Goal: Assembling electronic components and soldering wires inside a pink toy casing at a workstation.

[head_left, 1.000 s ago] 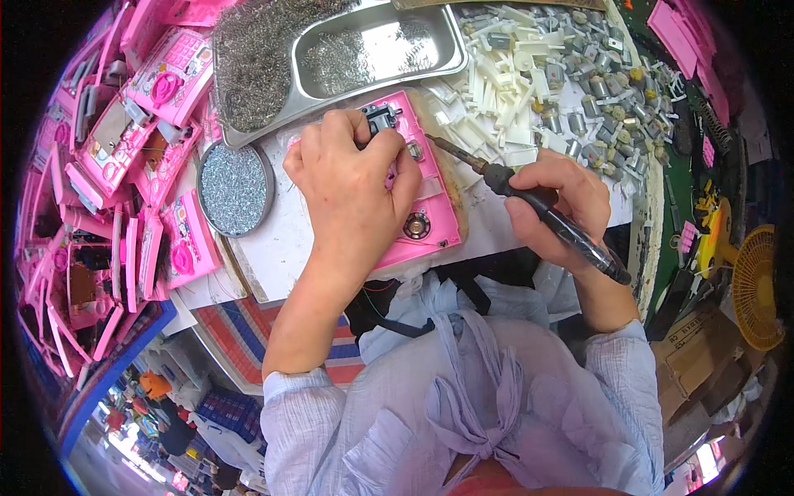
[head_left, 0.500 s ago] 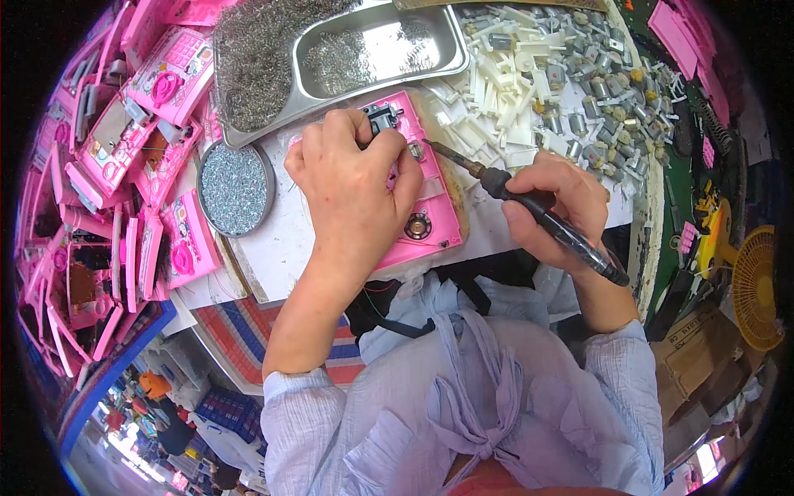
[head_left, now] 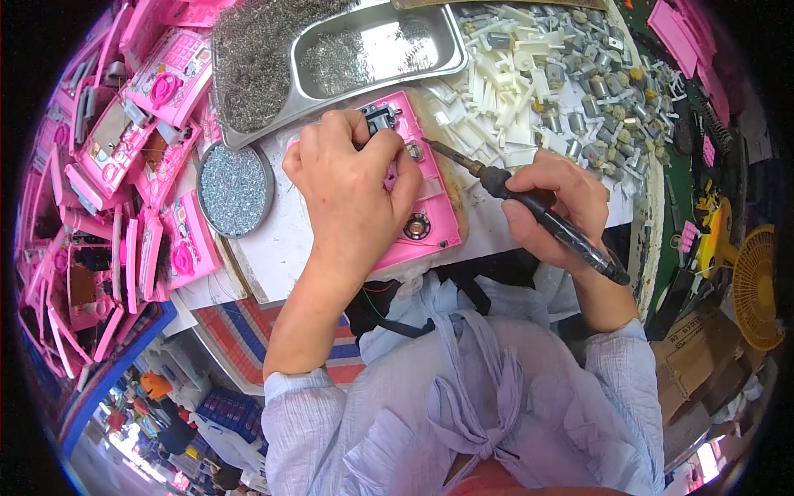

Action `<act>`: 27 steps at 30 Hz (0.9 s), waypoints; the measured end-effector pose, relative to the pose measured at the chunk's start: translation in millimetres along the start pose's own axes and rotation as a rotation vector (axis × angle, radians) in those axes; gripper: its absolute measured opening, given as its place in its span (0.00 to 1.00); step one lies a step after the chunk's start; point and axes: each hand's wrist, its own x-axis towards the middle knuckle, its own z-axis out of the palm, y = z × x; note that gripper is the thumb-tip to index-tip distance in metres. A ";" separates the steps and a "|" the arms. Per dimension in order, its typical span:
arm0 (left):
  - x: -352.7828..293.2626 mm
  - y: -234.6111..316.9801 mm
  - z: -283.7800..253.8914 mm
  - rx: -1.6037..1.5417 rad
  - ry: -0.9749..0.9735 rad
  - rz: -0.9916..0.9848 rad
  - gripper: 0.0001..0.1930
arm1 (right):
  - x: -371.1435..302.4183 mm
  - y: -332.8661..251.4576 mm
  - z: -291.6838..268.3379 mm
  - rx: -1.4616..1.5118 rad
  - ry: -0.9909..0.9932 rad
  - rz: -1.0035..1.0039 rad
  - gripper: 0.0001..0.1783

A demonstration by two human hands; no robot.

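My left grip [head_left: 351,169] is curled over the pink case [head_left: 441,219], which lies on the worktop [head_left: 488,230] directly beneath it; I cannot tell whether my fingertips pinch anything, since the back of the hand hides them; the spread of that hand probably steadies the case against sliding; a dark mechanism [head_left: 380,120] shows just beyond my fingers, a round part [head_left: 417,225] nearer me on the right.

My right grip [head_left: 562,207] is closed around the black-handled tool [head_left: 498,180], which slants so that its thin tip comes in from the right at the case's edge, likely leaving the left side free for the steadying hand; whether the tip touches, I cannot tell.

Left of my left grip sits a round bowl [head_left: 201,207] of tiny metal pieces; beyond it, a steel tray [head_left: 405,54] of springs, both presumably kept within easy reach.
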 end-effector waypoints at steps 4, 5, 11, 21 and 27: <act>-2.6 -3.6 -1.3 -0.033 0.015 0.019 0.07 | 0.2 -1.0 0.7 0.016 0.009 0.011 0.13; -4.1 -6.1 -3.4 -0.049 0.016 0.025 0.08 | 0.3 -1.4 1.0 0.022 0.012 0.016 0.13; -37.5 -46.7 -47.6 0.042 -0.146 -0.166 0.23 | -2.1 1.3 -8.8 -0.013 0.040 0.039 0.12; -24.3 -35.6 -25.4 -0.353 0.271 0.024 0.05 | 28.2 -26.9 37.0 0.367 0.077 0.224 0.19; -27.1 -14.7 -21.6 -1.242 0.072 -0.626 0.05 | 64.4 -19.3 80.0 0.205 -0.038 0.056 0.24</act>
